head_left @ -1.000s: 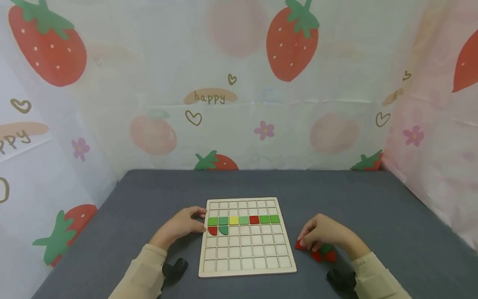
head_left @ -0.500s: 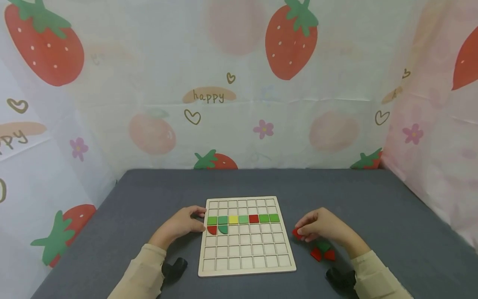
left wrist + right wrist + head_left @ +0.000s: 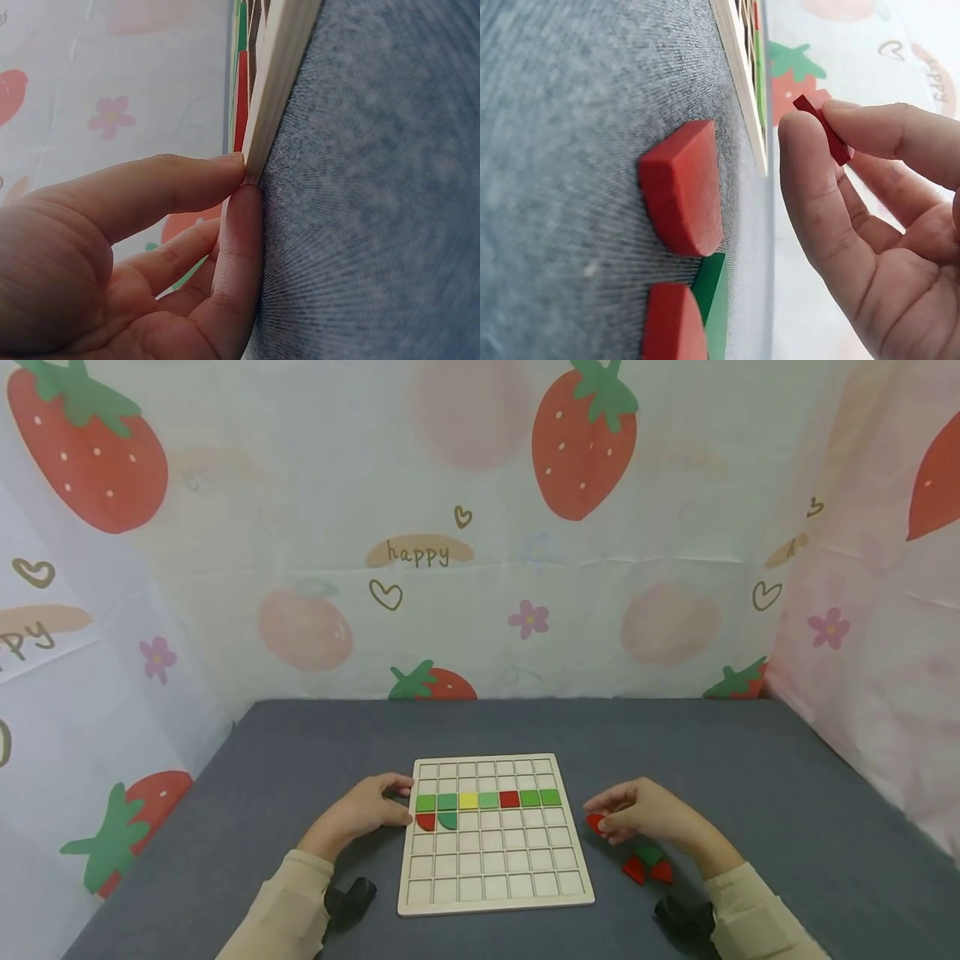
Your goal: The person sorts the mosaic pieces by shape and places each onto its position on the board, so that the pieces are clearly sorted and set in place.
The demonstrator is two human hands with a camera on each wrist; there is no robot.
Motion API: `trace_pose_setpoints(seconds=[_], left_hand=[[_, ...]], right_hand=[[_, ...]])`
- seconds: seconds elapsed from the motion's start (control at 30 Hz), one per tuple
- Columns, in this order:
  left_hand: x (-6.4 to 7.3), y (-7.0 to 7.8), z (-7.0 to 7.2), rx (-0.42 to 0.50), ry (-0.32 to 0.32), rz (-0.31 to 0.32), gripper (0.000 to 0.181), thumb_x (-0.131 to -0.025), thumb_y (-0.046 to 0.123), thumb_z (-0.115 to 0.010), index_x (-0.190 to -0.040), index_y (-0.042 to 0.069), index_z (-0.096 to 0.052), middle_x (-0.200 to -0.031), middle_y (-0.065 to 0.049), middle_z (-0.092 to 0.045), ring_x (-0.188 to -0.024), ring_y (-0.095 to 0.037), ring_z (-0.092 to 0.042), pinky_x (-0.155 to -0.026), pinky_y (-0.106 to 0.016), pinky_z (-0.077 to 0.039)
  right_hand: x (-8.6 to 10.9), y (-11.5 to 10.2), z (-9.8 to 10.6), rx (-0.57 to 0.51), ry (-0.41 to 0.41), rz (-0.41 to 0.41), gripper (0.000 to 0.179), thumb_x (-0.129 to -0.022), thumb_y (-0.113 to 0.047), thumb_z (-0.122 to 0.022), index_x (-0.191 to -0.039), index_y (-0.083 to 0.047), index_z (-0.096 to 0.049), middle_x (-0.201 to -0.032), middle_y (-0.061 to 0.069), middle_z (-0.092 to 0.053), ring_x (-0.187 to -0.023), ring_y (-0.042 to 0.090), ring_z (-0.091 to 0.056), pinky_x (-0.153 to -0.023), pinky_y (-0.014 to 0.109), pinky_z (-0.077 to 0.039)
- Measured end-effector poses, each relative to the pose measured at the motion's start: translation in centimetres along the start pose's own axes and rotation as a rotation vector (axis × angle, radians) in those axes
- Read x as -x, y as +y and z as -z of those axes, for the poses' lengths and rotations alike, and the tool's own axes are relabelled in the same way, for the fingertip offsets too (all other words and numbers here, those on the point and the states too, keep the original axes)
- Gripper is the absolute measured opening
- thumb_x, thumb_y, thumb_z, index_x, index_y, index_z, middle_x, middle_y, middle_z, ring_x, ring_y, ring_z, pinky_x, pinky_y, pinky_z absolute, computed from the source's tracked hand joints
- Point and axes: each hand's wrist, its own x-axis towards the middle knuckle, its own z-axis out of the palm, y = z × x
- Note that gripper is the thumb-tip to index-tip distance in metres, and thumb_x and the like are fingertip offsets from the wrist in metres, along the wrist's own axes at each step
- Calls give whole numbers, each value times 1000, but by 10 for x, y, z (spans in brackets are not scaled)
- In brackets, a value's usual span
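My right hand (image 3: 637, 810) pinches a small red tile (image 3: 826, 126) between thumb and finger, above the table just right of the pale wooden grid board (image 3: 491, 912). My left hand (image 3: 367, 810) rests at the board's left side, with thumb and fingertips touching its edge. A row of green, yellow and red square tiles crosses the board. Below that row, at the left, lie a red quarter-circle tile (image 3: 426, 822) and a green quarter-circle tile (image 3: 447, 820). Two red tiles (image 3: 686, 187) and a green tile (image 3: 715, 300) lie on the table below my right hand.
A dark grey cloth (image 3: 337, 735) covers the table. White fabric with strawberry prints (image 3: 585, 447) hangs behind it and along both sides. Black wrist devices (image 3: 350, 900) sit beneath the cream sleeves.
My right hand has lifted the red tile off the table and shifted slightly up and left toward the board. My left hand and the board stay put.
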Motion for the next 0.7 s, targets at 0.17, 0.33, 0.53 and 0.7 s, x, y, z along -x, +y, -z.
trace_pose_setpoints(seconds=[0.17,0.33,0.53,0.7], left_hand=[[0,0,0,-1,-1,1,61,-76,0,-71,-134,-5,-55,-120,-16,-59,-103,-24,-55,-86,-35,-46],[0,1,-1,-2,0,0,61,-76,1,-71,-134,-5,-55,-121,-16,-59,-103,-23,-55,-86,-35,-47],[0,1,0,-3,-15,-11,61,-76,2,-71,-135,-4,-55,-121,-16,-59,-102,-23,-55,-85,-34,-46],[1,0,1,1,-14,-12,61,-77,2,-71,-135,-5,-55,-121,-16,-59,-104,-24,-54,-85,-34,-46]], right_hand=[[0,0,0,6,-35,25,33,-92,-8,-66,-122,7,-67,-114,17,-70,-90,21,-69,-79,37,-59],[1,1,0,13,-41,32,33,-92,-8,-65,-121,7,-66,-114,17,-68,-89,21,-67,-78,37,-58],[0,0,-3,45,-38,18,33,-94,-8,-62,-124,4,-66,-118,17,-66,-93,21,-65,-80,36,-58],[-3,-2,-8,63,-31,10,28,-95,-8,-60,-120,2,-67,-116,15,-66,-93,20,-63,-81,36,-57]])
